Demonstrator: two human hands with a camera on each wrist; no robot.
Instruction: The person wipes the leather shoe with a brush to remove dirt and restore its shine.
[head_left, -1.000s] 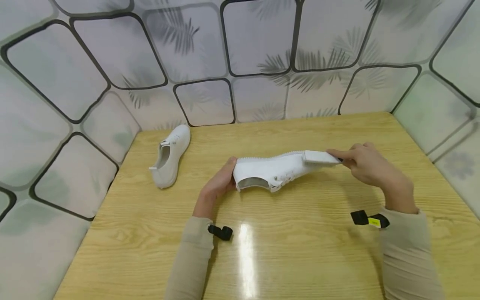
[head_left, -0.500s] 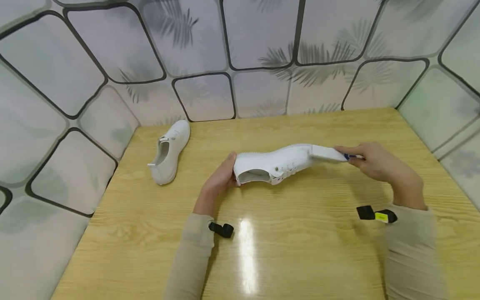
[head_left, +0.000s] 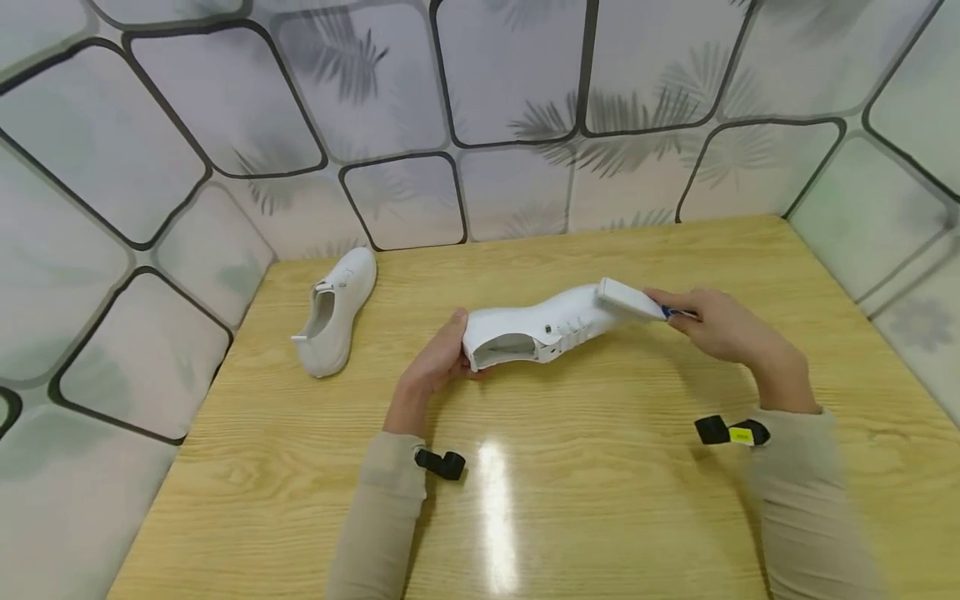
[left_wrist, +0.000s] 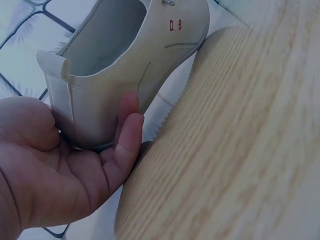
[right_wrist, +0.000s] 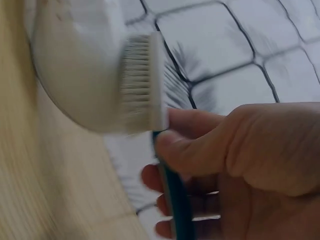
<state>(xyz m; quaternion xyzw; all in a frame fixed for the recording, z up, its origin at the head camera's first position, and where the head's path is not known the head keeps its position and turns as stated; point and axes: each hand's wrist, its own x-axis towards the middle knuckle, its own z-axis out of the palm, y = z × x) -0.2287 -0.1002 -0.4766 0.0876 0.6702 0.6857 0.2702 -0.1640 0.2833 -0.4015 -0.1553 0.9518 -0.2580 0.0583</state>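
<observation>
A white shoe (head_left: 510, 333) is held on its side above the table, its opening toward me. My left hand (head_left: 438, 357) grips it by the heel; in the left wrist view the fingers (left_wrist: 129, 140) curl under the heel beside small red letters on the shoe's side. My right hand (head_left: 720, 325) holds a scrub brush (head_left: 628, 298) with a white head and blue handle. In the right wrist view the pale bristles (right_wrist: 136, 82) lie against the toe (right_wrist: 80, 75), and thumb and fingers wrap the handle (right_wrist: 175, 195).
A second white shoe (head_left: 337, 312) stands at the table's back left, toe pointing to the wall. The wooden table (head_left: 600, 483) reaches a patterned wall (head_left: 517, 192) at the back and sides. A black strap camera sits on each wrist.
The brush moved right past the toe, then back left and up over the toe top. The shoe has rolled slightly so its laces and opening show more. The left hand keeps its grip.
</observation>
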